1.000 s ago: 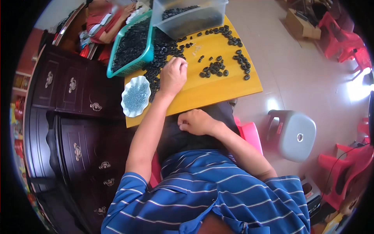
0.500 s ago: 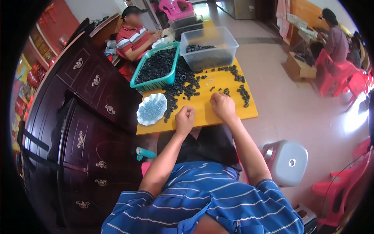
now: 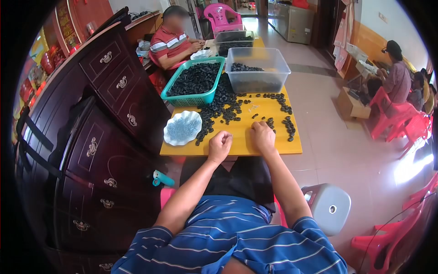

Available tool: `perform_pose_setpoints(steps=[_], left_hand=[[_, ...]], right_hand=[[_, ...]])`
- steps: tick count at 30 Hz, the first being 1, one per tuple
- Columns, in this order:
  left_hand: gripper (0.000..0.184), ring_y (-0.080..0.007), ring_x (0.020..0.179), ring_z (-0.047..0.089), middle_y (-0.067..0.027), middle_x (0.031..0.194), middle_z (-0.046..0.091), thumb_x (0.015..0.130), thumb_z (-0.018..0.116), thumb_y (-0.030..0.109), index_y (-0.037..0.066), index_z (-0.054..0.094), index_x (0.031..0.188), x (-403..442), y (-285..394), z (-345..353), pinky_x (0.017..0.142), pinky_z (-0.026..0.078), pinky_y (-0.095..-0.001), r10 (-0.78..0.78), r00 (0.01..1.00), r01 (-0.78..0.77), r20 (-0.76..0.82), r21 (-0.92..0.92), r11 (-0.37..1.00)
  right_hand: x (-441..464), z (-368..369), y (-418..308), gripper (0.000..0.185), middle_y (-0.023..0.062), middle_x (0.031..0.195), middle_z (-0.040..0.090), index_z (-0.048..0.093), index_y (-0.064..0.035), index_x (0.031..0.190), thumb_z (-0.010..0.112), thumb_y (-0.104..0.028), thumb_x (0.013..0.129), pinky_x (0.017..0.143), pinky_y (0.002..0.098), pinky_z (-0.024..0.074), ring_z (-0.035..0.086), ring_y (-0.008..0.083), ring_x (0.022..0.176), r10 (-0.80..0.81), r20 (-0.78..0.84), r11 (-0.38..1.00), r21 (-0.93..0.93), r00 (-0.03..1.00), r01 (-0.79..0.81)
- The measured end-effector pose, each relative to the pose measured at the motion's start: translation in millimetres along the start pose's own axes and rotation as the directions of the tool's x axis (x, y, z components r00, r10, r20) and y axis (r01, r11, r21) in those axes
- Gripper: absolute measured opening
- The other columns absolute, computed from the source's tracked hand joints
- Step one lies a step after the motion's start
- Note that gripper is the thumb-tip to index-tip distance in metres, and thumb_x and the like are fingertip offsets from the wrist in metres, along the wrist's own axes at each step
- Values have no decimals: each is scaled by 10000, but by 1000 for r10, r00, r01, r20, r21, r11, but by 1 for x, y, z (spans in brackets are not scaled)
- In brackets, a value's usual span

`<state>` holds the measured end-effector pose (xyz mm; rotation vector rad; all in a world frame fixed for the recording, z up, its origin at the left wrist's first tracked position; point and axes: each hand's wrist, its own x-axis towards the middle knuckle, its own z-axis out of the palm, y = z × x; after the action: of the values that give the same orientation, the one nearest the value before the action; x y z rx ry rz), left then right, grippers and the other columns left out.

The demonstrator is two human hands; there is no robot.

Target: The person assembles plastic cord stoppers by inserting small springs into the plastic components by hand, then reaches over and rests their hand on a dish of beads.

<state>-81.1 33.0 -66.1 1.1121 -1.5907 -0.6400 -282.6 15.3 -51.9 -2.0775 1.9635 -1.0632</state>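
My left hand (image 3: 220, 146) is closed at the front edge of the yellow table (image 3: 244, 137), fingers curled inward. To its right, my right hand (image 3: 263, 138) is also closed, knuckles up, resting on or just over the tabletop near a few small black parts (image 3: 270, 123). Whatever either hand holds is hidden by the fingers. A white scalloped dish (image 3: 172, 137) of small pale-blue pieces stands left of my left hand. Behind it, loose black parts (image 3: 219, 109) spread from beside a green basket (image 3: 204, 99) heaped with the same kind.
A clear plastic bin (image 3: 264, 82) holding black parts stands at the table's back right. Across the table's left side sits a person in a red shirt (image 3: 169, 45). Dark drawers (image 3: 109, 123) rise on the left. A grey stool (image 3: 328, 210) stands right of my legs.
The head view has tilted and shifted, so the table and bins sit lower and further right. Both hands stay closed, in nearly the same places over the table.
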Motion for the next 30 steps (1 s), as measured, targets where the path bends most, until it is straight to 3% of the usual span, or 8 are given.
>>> perform_pose_setpoints(steps=[13, 17, 19, 20, 23, 24, 25, 30], left_hand=[[83, -119, 632, 668, -56, 712, 689, 899, 670, 84, 7, 657, 872, 7, -9, 3, 615, 524, -279, -69, 997, 67, -32, -49, 997], [71, -62, 603, 614, 6, 717, 647, 927, 670, 70, 15, 638, 895, 9, -9, 3, 569, 486, -228, -83, 997, 83, -5, -31, 996], [58, -57, 607, 603, 15, 722, 644, 922, 676, 66, 21, 645, 904, 8, -16, 4, 573, 486, -224, -54, 999, 54, -1, -14, 998], [53, -55, 614, 603, 18, 724, 644, 921, 678, 65, 24, 647, 907, 8, -20, 5, 576, 486, -221, -53, 999, 53, 4, -9, 999], [67, -49, 621, 584, 26, 741, 635, 929, 679, 91, 31, 654, 910, 11, -14, 3, 575, 473, -214, -136, 988, 142, 67, -89, 986], [71, -47, 619, 573, 30, 761, 637, 935, 683, 113, 47, 661, 928, 10, -4, 4, 572, 465, -208, -248, 961, 271, 123, -248, 930], [71, -47, 619, 573, 30, 761, 637, 935, 683, 113, 47, 661, 928, 10, 0, 3, 572, 465, -208, -255, 958, 280, 128, -248, 927], [104, -51, 644, 575, 5, 848, 678, 940, 685, 130, 45, 662, 996, 8, 24, 7, 582, 463, -194, -323, 896, 437, 306, -466, 770]], right_hand=[[-8, -2, 3, 142, 195, 1020, 654, 660, -55, 957, 661, -161, 862, 816, 489, 556, 678, 393, 930, -64, -12, 998, -29, 998, 64], [-9, -9, 1, 133, 180, 930, 673, 692, -51, 929, 680, -165, 862, 746, 466, 552, 683, 387, 838, -89, -92, 993, 63, 992, 95], [-8, -13, -2, 125, 195, 906, 675, 659, -20, 919, 667, -140, 883, 773, 478, 537, 661, 410, 879, -119, -149, 945, 288, 982, 158], [-8, -14, -3, 143, 175, 851, 689, 656, -4, 936, 670, -144, 906, 731, 433, 533, 677, 340, 813, -88, -118, 926, 355, 989, 125], [-1, -8, -2, 223, 67, 884, 710, 665, 9, 995, 668, -212, 969, 699, 286, 523, 650, 122, 784, 126, 274, 595, 749, 953, -294], [-4, -14, -9, 228, 55, 902, 709, 664, 2, 1010, 653, -224, 987, 711, 279, 530, 655, 120, 796, 129, 336, 471, 807, 933, -356], [-5, -21, -17, 234, 44, 920, 707, 663, -4, 1025, 637, -236, 1004, 723, 272, 537, 659, 119, 807, 124, 393, 338, 847, 911, -411], [-6, -23, -19, 245, 46, 945, 704, 654, -48, 1071, 605, -285, 1035, 760, 272, 548, 665, 128, 828, 69, 516, 203, 831, 854, -518]])
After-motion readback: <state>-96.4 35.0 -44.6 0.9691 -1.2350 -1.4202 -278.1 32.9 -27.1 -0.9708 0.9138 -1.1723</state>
